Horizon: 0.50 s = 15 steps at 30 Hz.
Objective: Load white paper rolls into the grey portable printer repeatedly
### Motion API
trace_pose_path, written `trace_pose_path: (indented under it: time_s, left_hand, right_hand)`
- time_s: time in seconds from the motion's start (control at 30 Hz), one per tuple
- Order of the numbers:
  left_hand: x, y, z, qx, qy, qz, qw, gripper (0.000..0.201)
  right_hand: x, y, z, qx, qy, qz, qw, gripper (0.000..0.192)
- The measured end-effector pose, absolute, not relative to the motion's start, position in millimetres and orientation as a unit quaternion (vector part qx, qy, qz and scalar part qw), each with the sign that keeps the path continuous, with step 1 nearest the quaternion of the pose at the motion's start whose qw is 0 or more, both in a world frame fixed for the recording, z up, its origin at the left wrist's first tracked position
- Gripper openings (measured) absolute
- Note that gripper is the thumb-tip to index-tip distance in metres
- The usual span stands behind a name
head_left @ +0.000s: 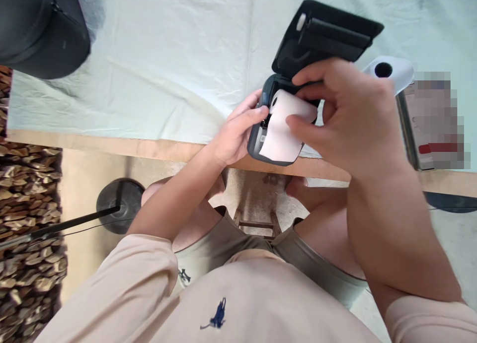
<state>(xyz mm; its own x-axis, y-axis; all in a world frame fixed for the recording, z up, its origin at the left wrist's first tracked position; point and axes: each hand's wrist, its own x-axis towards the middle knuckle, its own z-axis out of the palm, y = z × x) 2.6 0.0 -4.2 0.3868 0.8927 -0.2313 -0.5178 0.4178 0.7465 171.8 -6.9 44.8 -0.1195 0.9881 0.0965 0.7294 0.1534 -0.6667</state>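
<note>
A dark portable label printer [276, 159] is tilted over the table's near edge, its black lid [328, 33] swung up and back. Inside its compartment sits a white paper roll [285, 127], a loose flap of paper hanging over the front. My left hand [242, 127] grips the printer's left side, thumb on the rim beside the roll's end. Above the roll, my right hand [346, 109] bends its fingers around it, the thumb pressing on the paper and the fingertips by the lid hinge. Part of the roll is hidden behind these fingers.
Another white paper roll [402, 75] with a dark core lies right of my right hand. Near it is a partly blurred-out flat item [428, 129]. A black rounded case [44, 30] stands at the upper left of the cloth-covered table [167, 60]. Stacked firewood [30, 234] and a round stand base [119, 204] are lower left.
</note>
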Motion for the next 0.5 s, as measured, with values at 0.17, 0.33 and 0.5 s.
trace_pose_path:
  time_s: [0.17, 0.33, 0.5]
  left_hand:
    - [-1, 6, -8, 0.247, 0.262, 0.470, 0.806, 0.022]
    - [-1, 9, -9, 0.184, 0.267, 0.485, 0.812, 0.030]
    - [0, 9, -7, 0.181, 0.273, 0.483, 0.812, 0.028]
  right_hand:
    - [185, 9, 38, -0.525, -0.536, 0.464, 0.471, 0.042]
    - [190, 26, 19, -0.575, -0.448, 0.504, 0.462, 0.033]
    - [184, 23, -1, -0.591, -0.521, 0.383, 0.482, 0.036]
